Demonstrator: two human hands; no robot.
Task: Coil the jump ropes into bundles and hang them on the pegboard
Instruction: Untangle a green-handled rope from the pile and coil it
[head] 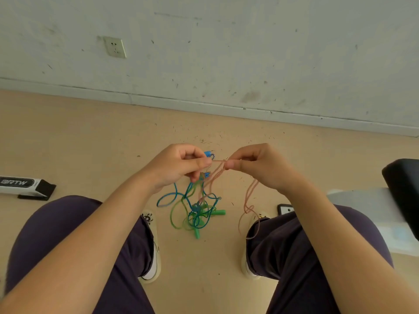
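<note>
My left hand and my right hand are held close together above the floor, each pinching a thin pink jump rope. A short stretch of it runs taut between my fingertips. Its loose loops hang down past my right knee. On the floor between my feet lies a tangle of a blue jump rope and a green jump rope with green handles. Blue handles show just behind my left fingers. No pegboard is in view.
A white and black box lies on the floor at the left. A phone lies by my right knee, with a black and white seat at the right edge. A wall with a socket stands ahead.
</note>
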